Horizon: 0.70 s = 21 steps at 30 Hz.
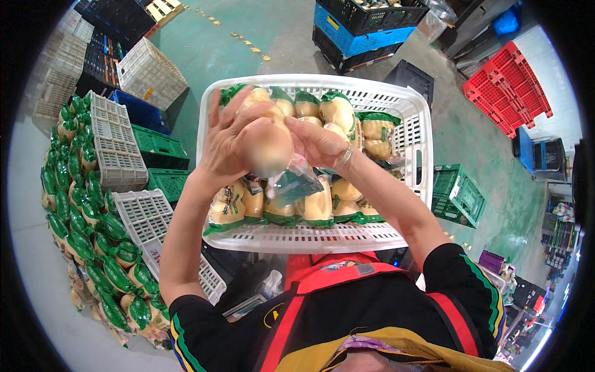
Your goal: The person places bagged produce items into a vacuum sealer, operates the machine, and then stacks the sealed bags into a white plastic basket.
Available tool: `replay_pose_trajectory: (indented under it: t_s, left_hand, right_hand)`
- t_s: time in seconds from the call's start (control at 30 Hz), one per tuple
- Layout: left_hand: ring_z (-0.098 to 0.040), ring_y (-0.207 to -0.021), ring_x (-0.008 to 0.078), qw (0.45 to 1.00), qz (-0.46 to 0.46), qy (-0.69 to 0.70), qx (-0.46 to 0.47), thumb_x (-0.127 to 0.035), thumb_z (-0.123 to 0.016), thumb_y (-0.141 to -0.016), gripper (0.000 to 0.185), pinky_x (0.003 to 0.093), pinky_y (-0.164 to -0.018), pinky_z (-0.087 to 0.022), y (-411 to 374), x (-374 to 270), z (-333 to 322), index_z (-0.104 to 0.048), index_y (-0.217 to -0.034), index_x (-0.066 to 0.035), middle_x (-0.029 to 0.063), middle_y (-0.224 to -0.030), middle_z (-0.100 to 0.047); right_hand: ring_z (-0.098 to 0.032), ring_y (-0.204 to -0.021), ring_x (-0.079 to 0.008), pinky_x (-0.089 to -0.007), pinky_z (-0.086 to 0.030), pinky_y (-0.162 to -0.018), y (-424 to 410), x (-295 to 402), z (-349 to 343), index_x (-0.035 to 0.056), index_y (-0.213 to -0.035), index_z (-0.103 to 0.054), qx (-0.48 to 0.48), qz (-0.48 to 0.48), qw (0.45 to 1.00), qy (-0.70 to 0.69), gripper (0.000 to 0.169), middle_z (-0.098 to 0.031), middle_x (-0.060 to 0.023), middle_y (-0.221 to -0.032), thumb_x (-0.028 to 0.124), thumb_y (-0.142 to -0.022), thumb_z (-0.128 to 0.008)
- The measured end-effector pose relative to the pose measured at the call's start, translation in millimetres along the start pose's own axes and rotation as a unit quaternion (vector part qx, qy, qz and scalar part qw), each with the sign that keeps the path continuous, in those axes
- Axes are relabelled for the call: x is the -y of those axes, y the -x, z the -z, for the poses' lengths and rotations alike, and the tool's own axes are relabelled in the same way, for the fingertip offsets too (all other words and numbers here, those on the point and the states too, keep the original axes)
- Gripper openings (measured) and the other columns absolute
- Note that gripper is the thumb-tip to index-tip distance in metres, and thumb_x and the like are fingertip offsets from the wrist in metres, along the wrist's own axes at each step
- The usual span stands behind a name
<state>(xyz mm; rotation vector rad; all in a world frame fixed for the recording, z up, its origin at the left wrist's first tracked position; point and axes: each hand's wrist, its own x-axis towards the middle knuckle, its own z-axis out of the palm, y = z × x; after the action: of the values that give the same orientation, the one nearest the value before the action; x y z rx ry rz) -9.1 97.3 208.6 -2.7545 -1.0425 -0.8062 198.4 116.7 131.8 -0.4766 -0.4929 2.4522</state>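
A white plastic basket [297,242] lies before me with rows of bagged pale, rounded produce [337,114] in clear and green packaging. Above its left half I hold up a pale round produce item [272,144], partly blurred, with clear and green film [297,183] hanging below it. My left hand [223,135] grips it from the left with fingers spread over its top. My right hand [320,142], with a band at the wrist, holds it from the right, the thumb near its top. The undersides of both hands' grips are hidden.
A large heap of green-wrapped bags [88,223] lies at the left beside white crates [118,139] and green crates [160,139]. Stacked black and blue crates [362,39] stand beyond the basket. To the right are a green crate [458,193] and red plastic pallets [506,88].
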Motion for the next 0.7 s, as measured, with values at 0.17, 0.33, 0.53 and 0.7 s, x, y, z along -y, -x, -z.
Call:
replay_pose_trajectory:
  t_s: [0.17, 0.33, 0.53, 0.7]
  left_hand:
    - [-0.042, -0.132, 0.0357, 0.974, 0.193, 0.11, 0.045, -0.011, -0.067, -0.08, 0.045, 0.0475, -0.111, -0.03, 47, 9, -9, -0.058, -0.125, -0.013, 0.0175, -0.147, -0.034]
    - [-0.047, -0.127, 0.0293, 0.677, 0.516, 0.52, -0.072, -0.006, -0.058, -0.089, 0.044, 0.0368, -0.102, -0.042, 62, 36, -36, -0.052, -0.132, -0.002, 0.022, -0.141, -0.041]
    - [-0.044, -0.125, 0.0372, 0.91, 0.412, -0.002, 0.048, -0.022, -0.07, -0.081, 0.062, 0.0459, -0.102, -0.038, 34, 11, -92, -0.047, -0.137, -0.009, 0.0221, -0.139, -0.041]
    - [-0.045, -0.118, 0.0436, 0.895, 0.412, -0.165, 0.05, -0.027, -0.067, -0.082, 0.067, 0.0505, -0.1, -0.037, 36, 8, -125, -0.041, -0.142, -0.01, 0.0222, -0.14, -0.039]
  right_hand:
    - [-0.058, -0.105, -0.0191, -0.0368, -0.052, -0.085, -17, -35, 11, 0.0047, -0.132, -0.042, -0.188, 0.056, 0.974, 0.111, 0.06, -0.058, -0.0069, -0.109, 0.027, -0.085, -0.072]
    - [-0.056, -0.09, -0.0172, -0.0314, -0.05, -0.077, -89, -88, 82, 0.0043, -0.125, -0.043, -0.126, 0.33, 0.846, 0.399, 0.06, -0.057, -0.005, -0.095, 0.018, -0.077, -0.078]
    - [-0.064, -0.102, -0.0255, -0.0374, -0.052, -0.084, -61, -65, 76, 0.0099, -0.133, -0.047, -0.15, 0.343, 0.518, 0.769, 0.059, -0.064, -0.0153, -0.113, 0.024, -0.081, -0.07]
    - [-0.06, -0.099, -0.0314, -0.0404, -0.048, -0.084, -38, 14, 5, 0.0074, -0.106, -0.063, -0.172, 0.151, 0.46, 0.858, 0.026, -0.065, -0.013, -0.104, 0.013, -0.081, -0.059]
